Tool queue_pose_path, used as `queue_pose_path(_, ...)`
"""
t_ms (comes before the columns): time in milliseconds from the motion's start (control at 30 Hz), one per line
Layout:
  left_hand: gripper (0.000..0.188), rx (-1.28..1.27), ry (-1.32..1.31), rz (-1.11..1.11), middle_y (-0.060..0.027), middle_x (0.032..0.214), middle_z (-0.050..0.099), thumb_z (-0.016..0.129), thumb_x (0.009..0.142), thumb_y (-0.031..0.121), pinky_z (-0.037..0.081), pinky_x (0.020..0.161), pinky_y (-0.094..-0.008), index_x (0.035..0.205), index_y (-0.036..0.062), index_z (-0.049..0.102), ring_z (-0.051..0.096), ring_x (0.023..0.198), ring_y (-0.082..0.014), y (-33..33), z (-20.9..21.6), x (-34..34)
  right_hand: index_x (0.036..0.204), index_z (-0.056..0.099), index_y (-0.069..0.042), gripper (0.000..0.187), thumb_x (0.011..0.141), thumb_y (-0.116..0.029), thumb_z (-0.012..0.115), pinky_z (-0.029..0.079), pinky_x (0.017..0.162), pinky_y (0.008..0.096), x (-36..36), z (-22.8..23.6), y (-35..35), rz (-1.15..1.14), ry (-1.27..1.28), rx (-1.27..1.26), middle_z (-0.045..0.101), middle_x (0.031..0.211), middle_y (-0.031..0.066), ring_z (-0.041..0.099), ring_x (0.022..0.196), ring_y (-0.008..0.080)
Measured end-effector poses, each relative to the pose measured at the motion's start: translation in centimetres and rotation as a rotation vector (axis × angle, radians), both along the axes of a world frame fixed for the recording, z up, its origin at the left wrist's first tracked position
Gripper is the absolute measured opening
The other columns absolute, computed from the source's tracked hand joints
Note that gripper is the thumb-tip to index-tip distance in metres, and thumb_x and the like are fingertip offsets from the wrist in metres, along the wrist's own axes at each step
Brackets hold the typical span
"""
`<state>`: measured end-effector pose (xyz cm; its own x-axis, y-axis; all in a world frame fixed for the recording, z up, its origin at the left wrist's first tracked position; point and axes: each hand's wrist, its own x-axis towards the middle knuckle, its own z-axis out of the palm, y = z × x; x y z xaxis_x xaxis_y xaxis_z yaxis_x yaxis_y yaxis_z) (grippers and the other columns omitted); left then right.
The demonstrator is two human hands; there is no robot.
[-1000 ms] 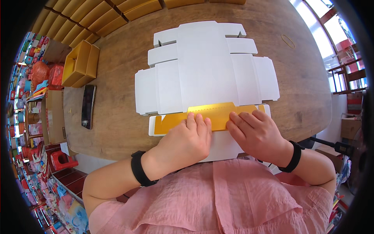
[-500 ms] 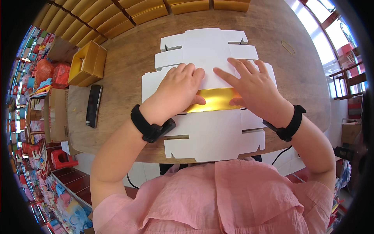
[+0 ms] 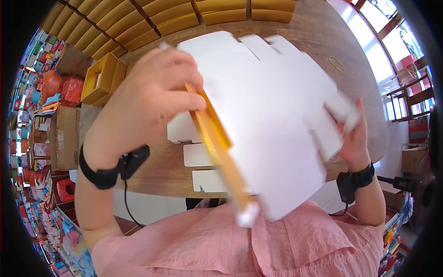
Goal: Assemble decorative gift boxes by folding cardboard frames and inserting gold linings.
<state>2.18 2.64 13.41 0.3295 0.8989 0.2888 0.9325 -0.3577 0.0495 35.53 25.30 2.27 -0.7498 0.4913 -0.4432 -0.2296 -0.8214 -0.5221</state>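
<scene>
A cardboard box blank [image 3: 267, 106], white on the side facing me and gold along its left edge, is lifted and tilted above the table. At that gold edge, my left hand [image 3: 161, 87] is closed, pinching the folded board between thumb and fingers. My right hand [image 3: 356, 141] grips the blank's notched right side, its fingers partly hidden by the flaps. Motion blurs the blank's lower corner and right flaps. Below it, another white blank [image 3: 199, 155] lies on the wooden table [image 3: 152, 166], mostly covered.
Rows of gold boxes [image 3: 221, 14] line the far edge. At the far left stands an open gold box [image 3: 104, 78]. A thin rubber band [image 3: 336, 64] lies at the far right. Cartons [image 3: 67, 138] and shelves of colourful goods stand beyond the table's left side.
Both hands were over the blank lying flat, with a gold strip between them. Now the blank is raised and turned, the left hand at its left edge and the right hand farther right.
</scene>
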Motion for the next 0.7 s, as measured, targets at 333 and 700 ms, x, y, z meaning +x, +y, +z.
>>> queue_pose_path(333, 0.078, -0.198, -0.145, 0.415, -0.0259, 0.155, 0.037, 0.073, 0.086, 0.044, 0.039, 0.113, -0.0466, 0.150, 0.0087, 0.043, 0.040, 0.141, -0.0432, 1.0, -1.9, 5.0, 0.121, 0.061, 0.002, 0.028, 0.100, -0.017, 0.061, 0.060, 0.075, 0.0289, -2.4, -1.5, -8.9, 0.242, -0.284, 0.281, 0.072, 0.102, 0.0090, 0.071, 0.088, 0.0162)
queue_pose_path(700, 0.045, -0.395, -0.234, 0.211, -0.0258, 0.126, 0.064, 0.061, 0.078, -0.001, 0.053, 0.096, -0.0431, 0.122, -0.0066, 0.061, 0.063, 0.117, -0.0392, -3.6, -9.3, 11.8, 0.115, 0.063, -0.006, 0.041, 0.078, -0.015, 0.078, 0.052, 0.075, 0.0367, -2.9, 5.5, -9.4, 0.428, -0.082, 2.416, 0.067, 0.101, 0.0098, 0.066, 0.091, 0.0257)
